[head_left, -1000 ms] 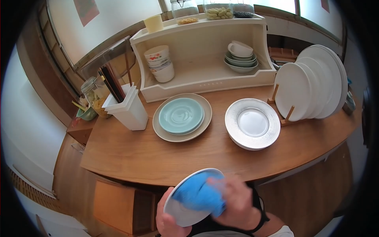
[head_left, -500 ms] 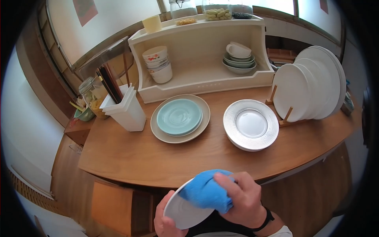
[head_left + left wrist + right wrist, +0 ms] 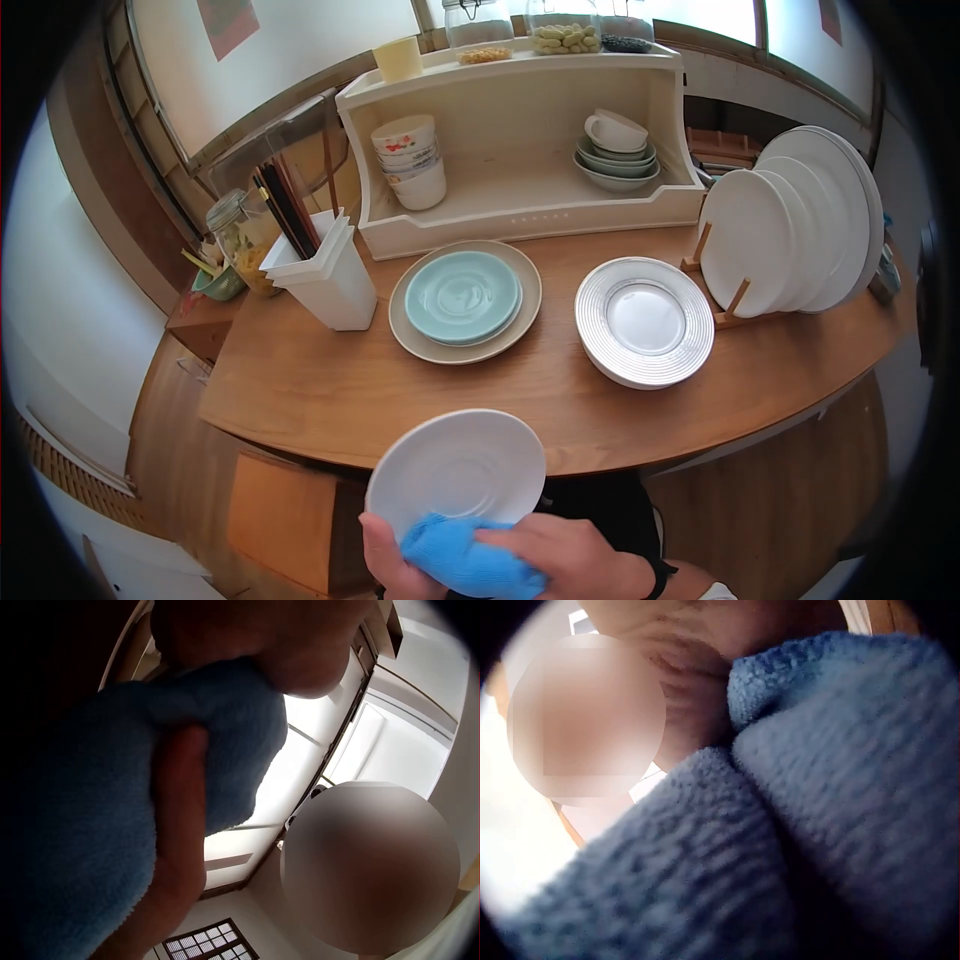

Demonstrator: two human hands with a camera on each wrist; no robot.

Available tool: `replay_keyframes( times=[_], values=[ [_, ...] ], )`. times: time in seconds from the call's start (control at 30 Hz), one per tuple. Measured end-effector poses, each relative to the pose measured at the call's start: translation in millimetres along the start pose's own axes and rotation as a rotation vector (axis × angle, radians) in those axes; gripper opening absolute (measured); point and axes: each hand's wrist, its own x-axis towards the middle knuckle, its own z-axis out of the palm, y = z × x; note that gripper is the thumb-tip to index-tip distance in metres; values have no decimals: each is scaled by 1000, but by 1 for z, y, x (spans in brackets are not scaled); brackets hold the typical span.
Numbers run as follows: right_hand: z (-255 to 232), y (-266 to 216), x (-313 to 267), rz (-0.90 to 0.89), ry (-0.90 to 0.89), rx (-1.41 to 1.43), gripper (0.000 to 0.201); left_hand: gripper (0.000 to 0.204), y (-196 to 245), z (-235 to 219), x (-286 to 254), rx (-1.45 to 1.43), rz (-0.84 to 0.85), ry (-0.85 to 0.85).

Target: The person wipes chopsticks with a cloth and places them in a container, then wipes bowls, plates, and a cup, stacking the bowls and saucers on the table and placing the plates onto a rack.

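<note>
In the head view a white plate (image 3: 462,462) is held tilted just off the table's front edge. My left hand (image 3: 395,562) grips its lower left rim, the thumb on the near face. My right hand (image 3: 575,558) holds a bunched blue cloth (image 3: 465,560) against the plate's lower part. The cloth (image 3: 90,810) spreads across the left wrist view, with a finger over it. Folds of the cloth (image 3: 840,757) fill much of the right wrist view and hide the right fingertips there.
On the table (image 3: 300,400) stand a pale green plate (image 3: 463,297) on a beige plate, silver-rimmed plates (image 3: 645,320), a white holder (image 3: 330,280) with chopsticks, and a wooden rack with upright white plates (image 3: 745,240). Behind is a cream shelf (image 3: 510,220) with cups and bowls.
The cloth and my right hand have moved from the plate's upper right down to its lower part. The plate has turned to show more of its face, and sits slightly higher in view.
</note>
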Motion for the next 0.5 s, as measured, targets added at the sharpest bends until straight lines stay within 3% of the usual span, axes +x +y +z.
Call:
replay_keyframes(
  times=[0.07,0.13,0.17,0.23,0.27,0.33,0.37,0.5],
  values=[
    [-10,12,-13,-43,38,95,49,75,11,19,9,-91,32,61],
    [-6,26,-40,164,302,437,51,75,17,30,8,-187,60,130],
    [-6,24,-32,165,299,437,51,77,16,31,4,-197,68,110],
    [-3,17,-8,167,383,586,69,79,7,33,-2,-209,65,74],
    [5,12,-13,264,368,721,80,79,-3,29,-9,-247,61,-16],
    [7,22,-11,249,444,646,82,79,-18,18,-19,-293,33,-126],
    [1,25,-13,254,465,630,82,78,-18,9,-20,-152,58,-148],
    [-40,29,-17,103,265,435,78,70,10,-12,2,359,256,-308]
  ],
)
